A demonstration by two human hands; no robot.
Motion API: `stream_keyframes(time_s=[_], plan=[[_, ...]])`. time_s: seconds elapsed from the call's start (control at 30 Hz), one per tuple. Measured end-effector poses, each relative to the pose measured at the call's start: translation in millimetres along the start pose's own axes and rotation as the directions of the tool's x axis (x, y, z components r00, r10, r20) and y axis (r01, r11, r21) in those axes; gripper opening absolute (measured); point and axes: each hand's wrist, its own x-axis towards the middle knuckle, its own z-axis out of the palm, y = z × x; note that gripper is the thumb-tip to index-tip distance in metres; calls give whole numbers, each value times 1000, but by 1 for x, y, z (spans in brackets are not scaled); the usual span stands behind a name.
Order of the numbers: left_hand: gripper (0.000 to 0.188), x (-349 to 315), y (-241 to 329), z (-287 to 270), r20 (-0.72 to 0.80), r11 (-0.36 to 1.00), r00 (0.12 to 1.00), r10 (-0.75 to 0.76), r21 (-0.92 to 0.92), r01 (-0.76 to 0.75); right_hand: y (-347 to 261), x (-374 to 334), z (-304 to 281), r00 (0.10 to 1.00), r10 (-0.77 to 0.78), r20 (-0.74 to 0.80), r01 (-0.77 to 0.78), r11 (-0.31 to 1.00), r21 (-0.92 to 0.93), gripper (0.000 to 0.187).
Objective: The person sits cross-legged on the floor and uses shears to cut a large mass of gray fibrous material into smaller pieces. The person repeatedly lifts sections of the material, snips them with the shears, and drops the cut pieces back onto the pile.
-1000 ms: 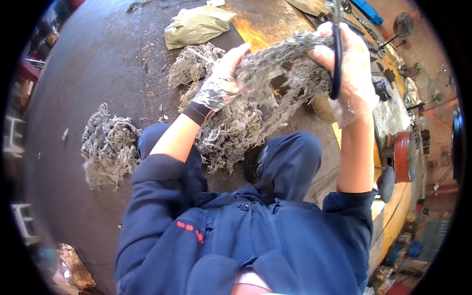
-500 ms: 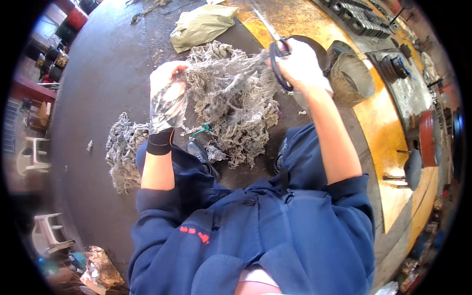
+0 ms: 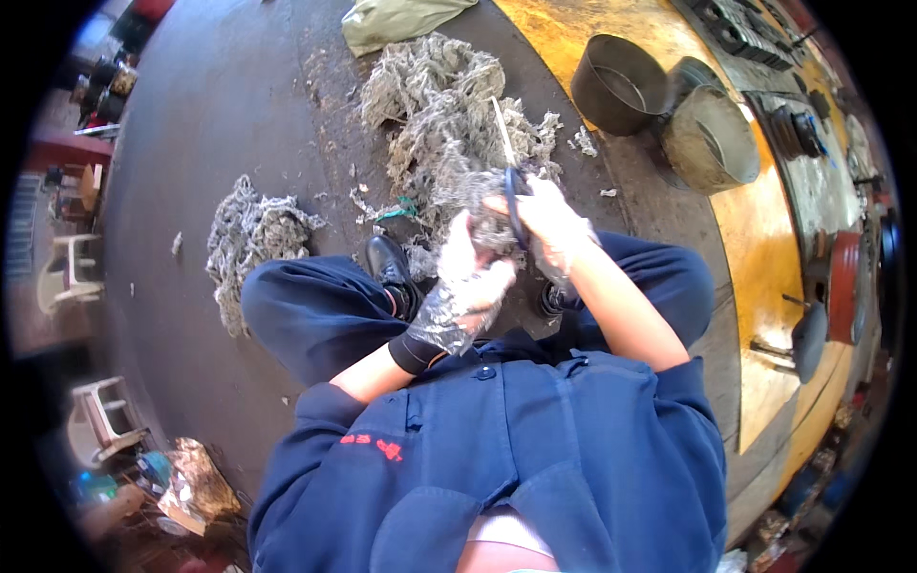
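A big heap of grey, stringy waste fibre [image 3: 435,81] lies on the dark floor in front of me, between my feet. My right hand [image 3: 552,222], in a thin clear plastic glove, is closed on a pair of scissors [image 3: 517,196]. Their handles are dark and the pale blades point away from me over the heap. My left hand [image 3: 470,296], also in a clear glove, is curled round a tuft of the fibre [image 3: 492,231] beside the scissors. A bit of green string [image 3: 406,206] sits at the heap's left edge.
A smaller fibre pile [image 3: 250,239] is by my left knee. At the far end lies a pale green sack [image 3: 401,19]. Right of the heap stand a dark round tub [image 3: 619,88] and a worn bucket [image 3: 712,143] near a yellow board [image 3: 764,248]. White stools [image 3: 100,420] line the left.
Both hands have come closer to my body and together, after being apart with fibre stretched between them. The scissors moved along with my right hand. My view has shifted slightly.
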Motion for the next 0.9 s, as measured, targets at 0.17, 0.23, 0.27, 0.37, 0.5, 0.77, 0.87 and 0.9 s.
stream_keyframes(time_s=[0.17,0.23,0.27,0.37,0.5,0.77,0.87,0.9], plan=[[92,-11,6,7,287,991,957,42,-132,-4,21,-9,-39,962,268,49,-270,962,43,18],[91,-12,13,13,391,919,920,-5,-361,158,17,-15,-38,942,335,28,-332,910,250,15],[77,-14,0,17,296,962,955,0,-262,81,16,-17,-38,929,370,20,-353,867,351,13],[57,2,-13,7,265,876,907,-328,-276,397,15,-9,-77,967,233,-103,-192,932,309,14],[64,43,-44,-19,135,602,710,-691,-435,669,-7,-9,-98,982,182,50,-183,853,489,20],[116,56,-54,13,759,95,597,-260,-596,798,-2,-17,-48,973,18,228,-116,899,423,36],[96,70,-56,8,571,118,737,-360,-756,643,7,-35,-21,959,217,184,-271,891,364,31],[93,77,-43,3,461,251,791,-403,-775,580,11,-38,-15,957,239,166,-281,906,317,28]])
